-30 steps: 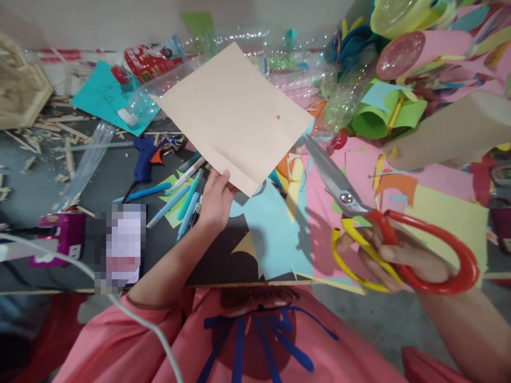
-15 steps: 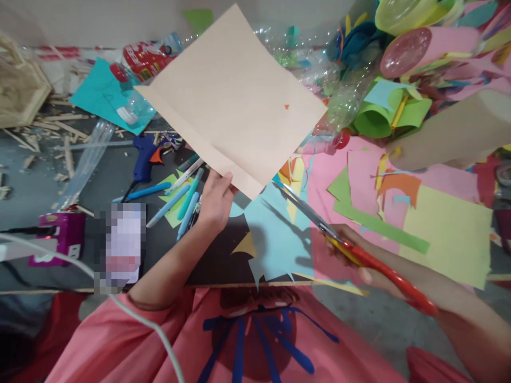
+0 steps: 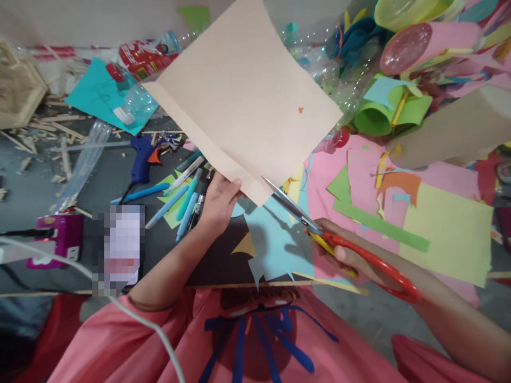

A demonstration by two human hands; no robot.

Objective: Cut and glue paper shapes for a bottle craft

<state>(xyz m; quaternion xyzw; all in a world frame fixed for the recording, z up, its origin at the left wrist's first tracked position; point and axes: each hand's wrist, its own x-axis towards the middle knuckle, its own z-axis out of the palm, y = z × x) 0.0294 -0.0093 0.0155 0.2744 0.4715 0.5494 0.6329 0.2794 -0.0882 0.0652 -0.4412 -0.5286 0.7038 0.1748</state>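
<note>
1 smooth, peach, 4-sided paper sheet [image 3: 247, 96], creased along its lower-left side, is raised above the bench [image 3: 104, 175]; left hand [image 3: 219, 205] pinches its lower-left edge, thumb on top; right hand [image 3: 342, 255] grips scissors [image 3: 375, 256] with steel blades and red-and-yellow handles, tip overlapping the sheet near its bottom corner; jagged light-blue paper [image 3: 275, 250] lies below.

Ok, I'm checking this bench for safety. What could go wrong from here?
The left hand pinches the pale sheet close to the blades of the scissors, so a slip might nick a finger. The sheet is held only near its lower corner, so it may flex and crease against the blades. The phone lies near the front edge of the bench, beside the left forearm, and could get knocked off.
</note>
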